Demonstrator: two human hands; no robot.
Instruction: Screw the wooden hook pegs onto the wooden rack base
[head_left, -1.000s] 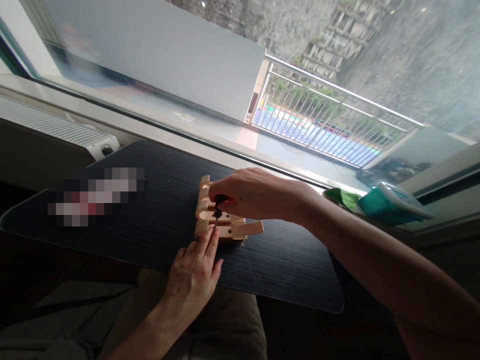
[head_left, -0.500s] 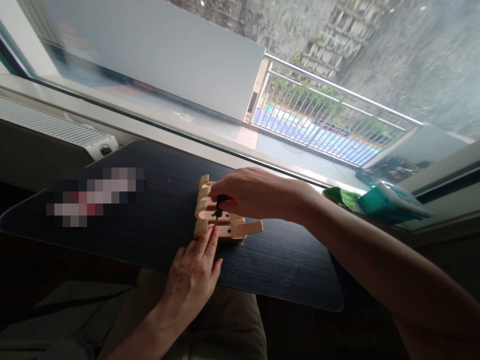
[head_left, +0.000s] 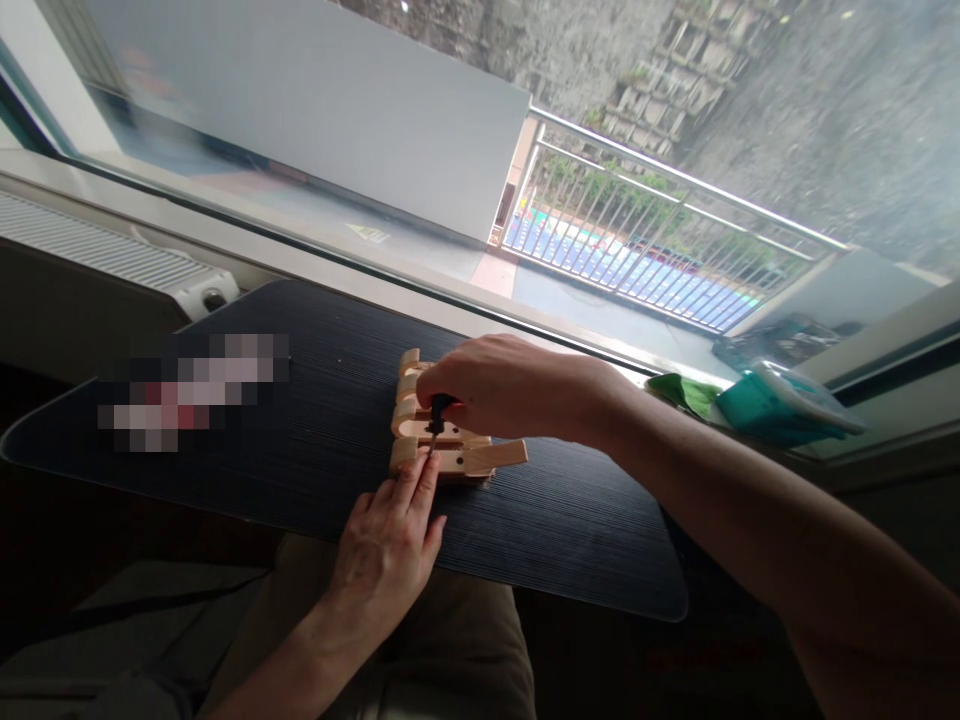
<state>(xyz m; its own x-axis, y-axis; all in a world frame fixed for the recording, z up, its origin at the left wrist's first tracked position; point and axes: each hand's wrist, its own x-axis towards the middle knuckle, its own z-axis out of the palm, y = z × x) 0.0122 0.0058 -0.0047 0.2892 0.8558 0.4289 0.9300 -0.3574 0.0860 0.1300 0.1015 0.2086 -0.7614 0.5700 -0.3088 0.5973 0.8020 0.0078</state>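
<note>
A pale wooden piece [head_left: 448, 461] with several curved hooks along its left side lies on the dark table. My right hand [head_left: 484, 385] comes over it from the right, fingers closed around the black handle of a screwdriver [head_left: 436, 424]. The shaft points down and towards me, its tip low on the nearest wooden strip. Reaching in from below, my left hand [head_left: 391, 535] rests its stretched index and middle fingertips on that strip, right beside the screwdriver tip. Whatever lies under the tip is hidden by those fingers. A loose-ended wooden tab [head_left: 496, 456] sticks out to the right.
The dark wood-grain table [head_left: 315, 400] stands against a window sill. A pixelated item [head_left: 191, 395] lies on its left part. A white radiator [head_left: 112, 250] is at the left. On the sill at right are a green cloth [head_left: 684, 393] and a teal container [head_left: 784, 405].
My right hand has turned slightly on the screwdriver, and the red part of the handle is now out of sight. My left hand and the wooden piece stay almost where they were.
</note>
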